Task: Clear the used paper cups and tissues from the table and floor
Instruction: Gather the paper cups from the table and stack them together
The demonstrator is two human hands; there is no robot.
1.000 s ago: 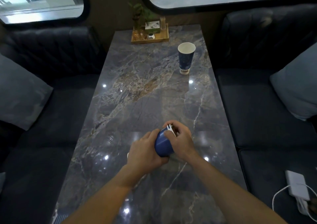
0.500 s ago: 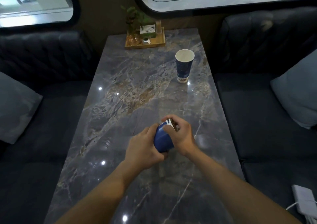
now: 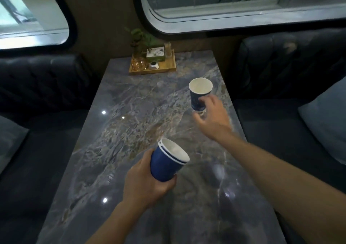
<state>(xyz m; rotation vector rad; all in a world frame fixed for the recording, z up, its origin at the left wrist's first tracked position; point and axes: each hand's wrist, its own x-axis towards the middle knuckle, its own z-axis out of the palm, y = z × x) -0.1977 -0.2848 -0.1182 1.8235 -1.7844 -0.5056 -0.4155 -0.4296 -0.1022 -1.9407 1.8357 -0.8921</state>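
My left hand [image 3: 148, 182] grips a nested stack of blue paper cups [image 3: 166, 163] from below, tilted so the white rims face up and to the right, above the near half of the marble table [image 3: 131, 131]. A single blue paper cup [image 3: 199, 96] with a white inside stands upright at the table's far right. My right hand [image 3: 212, 118] is at that cup's base, with the thumb on the near-left side and the fingers curled past its right side. The hand is blurred, and I cannot tell whether it presses on the cup. No tissues are in view.
A wooden tray [image 3: 152, 70] with a small plant, glasses and a box sits at the table's far end under the window. Dark sofas [image 3: 43, 131] flank the table on both sides, with a grey cushion [image 3: 325, 127] on the right one.
My right hand left the stacked cups and moved forward and right to the lone cup. My left hand now holds the stack alone, and the view has moved closer to the table's far end.
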